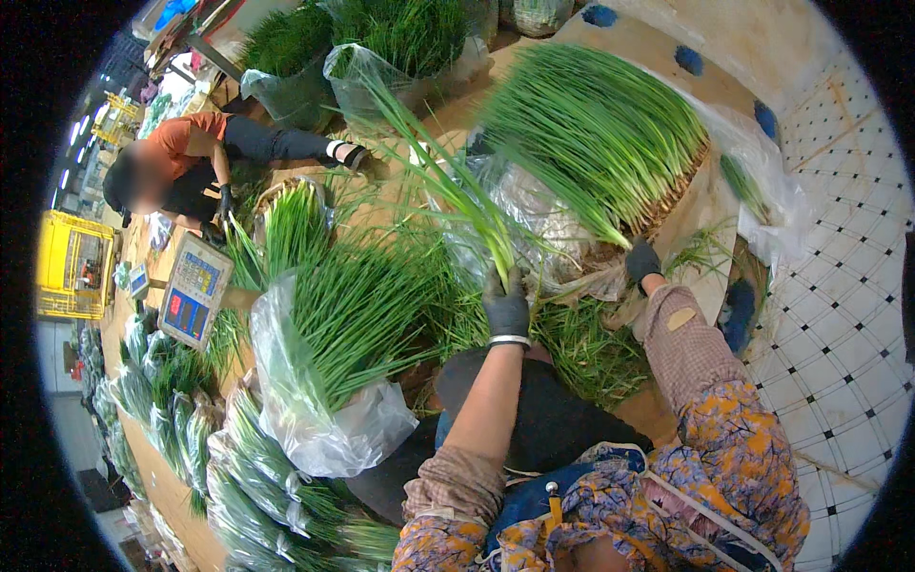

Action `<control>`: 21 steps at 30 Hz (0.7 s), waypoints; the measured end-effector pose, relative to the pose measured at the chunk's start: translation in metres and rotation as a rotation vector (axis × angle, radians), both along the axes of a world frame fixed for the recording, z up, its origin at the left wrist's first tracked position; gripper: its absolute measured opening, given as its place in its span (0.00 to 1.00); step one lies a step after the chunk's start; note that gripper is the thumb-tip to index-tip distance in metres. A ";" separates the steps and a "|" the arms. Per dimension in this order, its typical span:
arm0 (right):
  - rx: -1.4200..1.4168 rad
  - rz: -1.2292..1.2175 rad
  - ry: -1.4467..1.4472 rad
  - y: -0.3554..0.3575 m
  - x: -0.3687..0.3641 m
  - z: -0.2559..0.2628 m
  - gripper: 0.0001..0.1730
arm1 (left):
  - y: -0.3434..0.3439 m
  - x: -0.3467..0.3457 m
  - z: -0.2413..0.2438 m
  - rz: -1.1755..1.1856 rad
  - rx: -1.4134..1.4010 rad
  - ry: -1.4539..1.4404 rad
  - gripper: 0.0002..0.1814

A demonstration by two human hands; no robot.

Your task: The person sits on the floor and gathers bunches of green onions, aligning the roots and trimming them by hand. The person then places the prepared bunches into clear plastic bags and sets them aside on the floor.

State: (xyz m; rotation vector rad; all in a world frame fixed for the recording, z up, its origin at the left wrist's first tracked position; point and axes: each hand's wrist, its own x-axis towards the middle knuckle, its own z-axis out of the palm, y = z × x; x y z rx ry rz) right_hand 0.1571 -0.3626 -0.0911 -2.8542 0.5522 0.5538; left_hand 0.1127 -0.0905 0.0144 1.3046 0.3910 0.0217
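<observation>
My left hand [506,307], in a dark grey glove, grips a small bunch of scallions [493,232] near their pale lower ends. The long green leaves of that bunch point up and to the left. At the lower corner of a large layered pile of scallions [593,136], my right hand [643,264], also gloved, has its fingers closed at the root end of a few stalks [604,230]. Under this pile lies clear plastic sheeting [550,207]. Loose green leaf trimmings [590,350] lie below and between my hands.
Left of my knees stands a plastic bag [336,436] full of scallions. Beyond it are a digital scale [193,289] and a co-worker [179,157] bending over scallions. Wrapped bundles [250,493] lie at lower left. Bagged greens [400,43] stand at the back; tiled floor [836,329] lies right.
</observation>
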 end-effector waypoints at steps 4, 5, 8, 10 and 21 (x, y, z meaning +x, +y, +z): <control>0.100 0.276 -0.184 0.074 0.013 0.046 0.23 | 0.022 -0.002 -0.030 0.054 0.363 -0.155 0.14; 0.508 0.255 -0.336 0.087 0.015 0.049 0.22 | 0.016 -0.002 -0.025 0.020 0.284 -0.135 0.13; 1.562 0.117 -0.251 0.133 0.020 0.064 0.20 | 0.007 -0.004 -0.006 -0.100 0.238 -0.162 0.10; 1.945 -0.142 0.111 0.157 0.015 0.068 0.22 | 0.007 -0.006 0.009 -0.162 -0.107 -0.014 0.10; 1.816 -0.379 -0.018 0.215 -0.011 0.111 0.21 | 0.025 -0.004 0.021 -0.045 -0.680 0.157 0.14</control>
